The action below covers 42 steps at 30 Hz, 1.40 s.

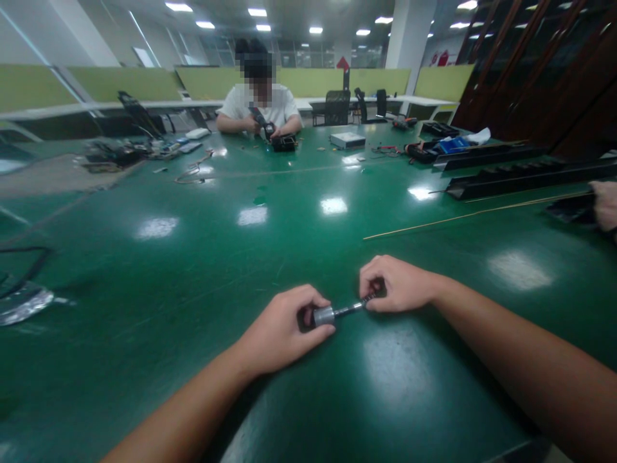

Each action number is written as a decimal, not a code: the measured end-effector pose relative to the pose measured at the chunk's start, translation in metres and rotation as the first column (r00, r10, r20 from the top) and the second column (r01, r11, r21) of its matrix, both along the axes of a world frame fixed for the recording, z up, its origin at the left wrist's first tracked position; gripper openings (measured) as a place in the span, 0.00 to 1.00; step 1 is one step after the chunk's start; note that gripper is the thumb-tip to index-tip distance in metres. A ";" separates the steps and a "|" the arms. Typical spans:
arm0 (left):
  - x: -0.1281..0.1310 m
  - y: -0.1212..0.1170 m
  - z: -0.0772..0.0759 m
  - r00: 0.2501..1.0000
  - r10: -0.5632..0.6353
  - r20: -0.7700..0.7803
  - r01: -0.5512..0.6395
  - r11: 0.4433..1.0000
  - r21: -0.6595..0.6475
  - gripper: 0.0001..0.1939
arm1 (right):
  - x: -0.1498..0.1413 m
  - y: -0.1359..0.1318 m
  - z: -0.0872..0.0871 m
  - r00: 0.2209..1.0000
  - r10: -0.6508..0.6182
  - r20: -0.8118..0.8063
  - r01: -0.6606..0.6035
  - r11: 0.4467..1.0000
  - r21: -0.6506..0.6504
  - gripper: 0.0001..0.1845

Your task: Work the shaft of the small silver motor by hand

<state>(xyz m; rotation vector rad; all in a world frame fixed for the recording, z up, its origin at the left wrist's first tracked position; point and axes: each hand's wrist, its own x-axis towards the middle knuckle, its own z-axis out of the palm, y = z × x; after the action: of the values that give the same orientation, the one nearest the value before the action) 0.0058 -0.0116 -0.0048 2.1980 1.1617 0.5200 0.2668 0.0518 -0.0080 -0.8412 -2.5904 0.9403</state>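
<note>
My left hand (284, 328) is closed round the handle end of a small tool (337, 313) with a silver collar and a thin dark shaft, likely a screwdriver. My right hand (395, 284) pinches the far tip of that shaft between thumb and fingers. Both hands rest low over the green table (193, 270), near its front edge. The handle itself is mostly hidden inside my left fist.
A seated person (259, 106) works across the table on a small black device (284, 143). Long black rails (525, 175) and a thin brass rod (472, 213) lie at right, with another person's hand (605, 204). Cables and parts lie at far left (120, 154).
</note>
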 end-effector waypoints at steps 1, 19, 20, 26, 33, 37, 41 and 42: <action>0.000 0.000 0.000 1.000 0.000 0.003 0.000 1.000 -0.001 0.09 | 0.000 0.000 0.000 1.000 0.000 -0.001 0.000 1.000 -0.005 0.04; 0.007 -0.001 0.001 0.999 0.047 -0.004 -0.047 0.996 0.077 0.10 | -0.039 -0.027 -0.017 0.984 -0.055 -0.167 0.087 0.978 0.190 0.06; 0.007 -0.001 0.000 0.999 0.049 -0.018 -0.047 0.996 0.081 0.11 | -0.039 -0.027 -0.017 0.984 -0.055 -0.168 0.087 0.978 0.190 0.06; 0.006 0.000 -0.002 0.997 0.043 -0.068 -0.039 0.997 0.064 0.10 | -0.039 -0.027 -0.018 0.983 -0.046 -0.180 0.083 0.976 0.202 0.07; 0.003 0.000 -0.002 0.997 0.019 -0.069 -0.014 0.998 0.066 0.10 | -0.037 -0.027 -0.015 0.981 -0.047 -0.189 0.084 0.977 0.194 0.07; 0.003 0.000 0.001 0.998 0.004 -0.058 0.001 0.997 0.075 0.10 | -0.034 -0.027 -0.014 0.981 -0.038 -0.190 0.076 0.977 0.198 0.05; 0.003 0.000 0.000 0.999 0.006 -0.053 -0.002 0.997 0.079 0.10 | -0.032 -0.026 -0.014 0.982 -0.036 -0.183 0.074 0.976 0.206 0.04; 0.003 0.000 0.000 0.998 0.009 -0.056 -0.005 0.997 0.080 0.10 | -0.032 -0.025 -0.013 0.983 -0.038 -0.180 0.076 0.975 0.208 0.04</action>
<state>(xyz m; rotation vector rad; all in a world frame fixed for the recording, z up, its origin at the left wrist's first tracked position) 0.0091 -0.0117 -0.0052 2.2908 1.1970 0.5190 0.2346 0.0263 -0.0214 -0.7356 -2.4472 0.6714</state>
